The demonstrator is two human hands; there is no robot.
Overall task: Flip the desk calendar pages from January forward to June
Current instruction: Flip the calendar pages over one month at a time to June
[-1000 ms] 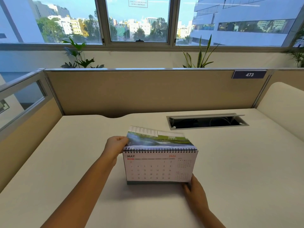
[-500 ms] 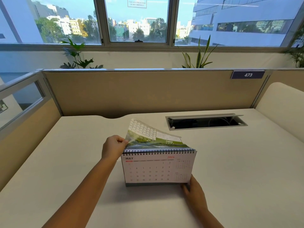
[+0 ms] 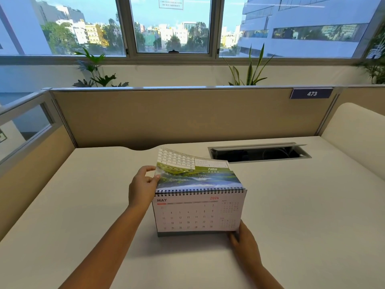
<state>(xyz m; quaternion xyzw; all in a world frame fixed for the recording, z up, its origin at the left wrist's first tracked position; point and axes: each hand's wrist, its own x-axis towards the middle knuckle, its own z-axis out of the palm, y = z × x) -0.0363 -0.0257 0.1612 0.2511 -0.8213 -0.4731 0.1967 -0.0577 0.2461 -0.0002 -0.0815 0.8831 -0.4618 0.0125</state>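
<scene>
Calendar: our desk calendar [image 3: 198, 215] stands on the pale surface [image 3: 83, 205], nearer to us than the cable hatch [image 3: 258, 153], its front page reading MAY 2026.
Lifted page: a page [image 3: 187, 170] arches back over the spiral binding [image 3: 200, 191], showing a landscape photo and an upside-down May grid.
Left hand: our left hand [image 3: 141, 188] is closed on the left edge of that lifted page, thumb on top, just left of the binding.
Right hand: our right hand [image 3: 245, 245] presses at the calendar's lower right corner; we cannot tell whether it pinches the base or only rests against it.
Progress: we judge we are one flip short of June.
Risk, tearing: pulling the page sideways from one edge could rip it at the coil holes.
Risk, tipping: if the right hand eases off, the backward pull could topple or slide the stand.
Risk, miscount: catching two sheets together would overshoot June.
</scene>
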